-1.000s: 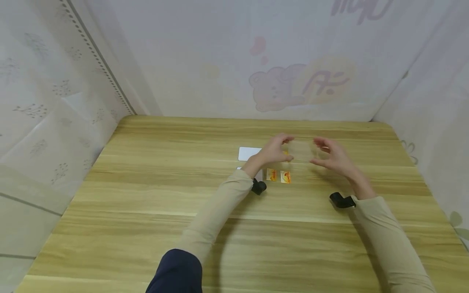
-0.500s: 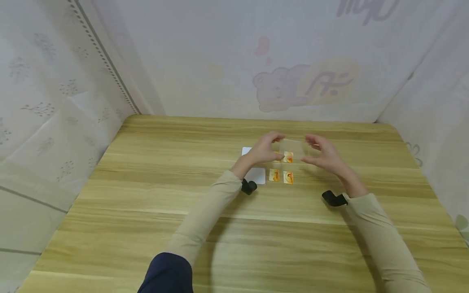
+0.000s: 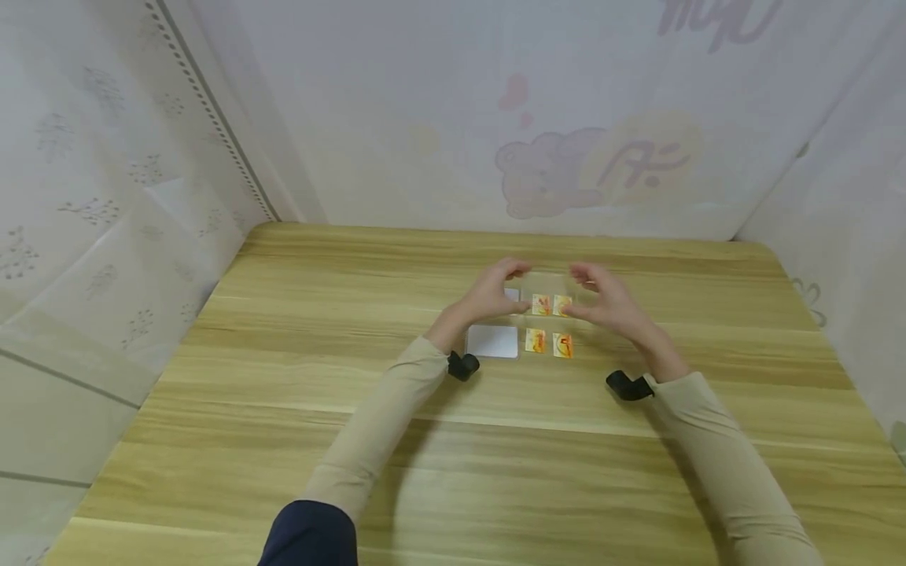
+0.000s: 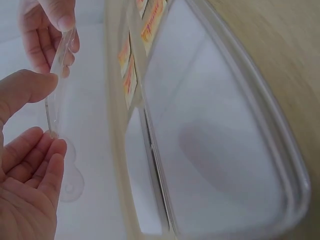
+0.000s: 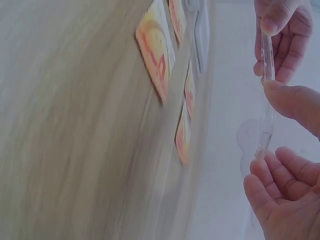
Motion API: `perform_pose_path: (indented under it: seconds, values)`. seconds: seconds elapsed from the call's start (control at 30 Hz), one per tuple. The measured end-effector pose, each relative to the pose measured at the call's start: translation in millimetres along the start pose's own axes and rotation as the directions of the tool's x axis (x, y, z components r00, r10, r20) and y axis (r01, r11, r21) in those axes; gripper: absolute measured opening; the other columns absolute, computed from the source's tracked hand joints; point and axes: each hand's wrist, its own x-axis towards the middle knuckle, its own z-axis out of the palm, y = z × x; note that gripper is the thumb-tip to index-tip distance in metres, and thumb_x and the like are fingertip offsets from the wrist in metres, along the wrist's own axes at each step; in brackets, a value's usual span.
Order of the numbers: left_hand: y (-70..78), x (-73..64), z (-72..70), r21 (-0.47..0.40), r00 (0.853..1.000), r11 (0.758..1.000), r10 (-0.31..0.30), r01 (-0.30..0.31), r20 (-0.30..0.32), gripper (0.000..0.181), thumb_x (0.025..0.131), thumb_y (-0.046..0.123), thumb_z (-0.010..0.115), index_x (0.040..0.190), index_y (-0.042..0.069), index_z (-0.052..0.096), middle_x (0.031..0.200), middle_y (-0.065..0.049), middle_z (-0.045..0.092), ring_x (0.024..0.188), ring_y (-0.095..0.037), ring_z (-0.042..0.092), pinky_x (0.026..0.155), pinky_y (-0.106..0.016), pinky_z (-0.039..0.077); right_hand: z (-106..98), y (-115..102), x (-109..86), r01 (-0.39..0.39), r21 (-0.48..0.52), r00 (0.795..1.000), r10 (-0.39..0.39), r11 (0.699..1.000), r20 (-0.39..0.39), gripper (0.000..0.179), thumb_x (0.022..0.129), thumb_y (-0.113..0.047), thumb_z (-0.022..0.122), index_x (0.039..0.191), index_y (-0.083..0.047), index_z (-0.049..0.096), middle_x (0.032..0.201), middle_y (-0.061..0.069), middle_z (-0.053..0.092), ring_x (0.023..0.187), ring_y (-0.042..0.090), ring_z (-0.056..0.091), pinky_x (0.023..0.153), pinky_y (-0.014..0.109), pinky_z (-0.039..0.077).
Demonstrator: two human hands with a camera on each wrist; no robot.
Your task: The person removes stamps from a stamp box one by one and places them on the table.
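Note:
Between my two hands hovers a clear, flat, rectangular plastic piece [image 3: 546, 283], seen nearly edge-on in both wrist views. My left hand [image 3: 488, 292] pinches its left edge, thumb on the near side. On the opposite edge, my right hand [image 3: 605, 299] does the same. Through and below the piece show two small orange-and-yellow printed squares [image 3: 541, 305]. Two more, such as this printed square [image 3: 562, 345], lie in a row in front. A white rectangle [image 3: 493, 341] with a clear raised rim lies left of them; another white rectangle [image 3: 512, 296] is mostly hidden behind my left hand.
The wooden table [image 3: 425, 472] carries everything and reaches back to a pale patterned curtain [image 3: 396, 118]. More curtain hangs at both sides. Black camera mounts, one a left wrist mount [image 3: 463, 366], jut out near each sleeve over the table.
Both hands have moved left together with the clear plastic piece, from right of the printed squares to over the back pair. The front white rectangle is uncovered; the back one is now mostly hidden.

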Motion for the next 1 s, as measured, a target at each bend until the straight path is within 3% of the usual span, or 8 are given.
perform_pose_path:
  seconds: [0.57,1.0]
  values:
    - [-15.3,-25.2,-23.1,0.027,0.999,0.999,-0.031,0.032,-0.032,0.061,0.074,0.003,0.075,0.128,-0.007,0.049,0.128,-0.020,0.052,0.116,-0.029,0.049,0.101,-0.031,0.039,31,-16,17.2,0.041,-0.019,0.999,-0.040,0.999,0.023,0.071,0.073,0.000,0.077,0.131,0.014,0.038,0.124,0.031,0.047,0.114,0.043,0.045,0.099,0.050,0.038]
    - [-24.3,-36.7,-37.7,0.034,0.998,0.999,-0.038,0.039,-0.048,0.059,0.074,0.000,0.075,0.126,-0.009,0.049,0.125,-0.024,0.053,0.114,-0.033,0.050,0.101,-0.033,0.039,46,-26,28.9,0.010,-0.018,0.999,-0.009,1.000,0.043,0.071,0.076,-0.002,0.076,0.133,0.011,0.037,0.128,0.029,0.046,0.118,0.040,0.044,0.102,0.048,0.037]
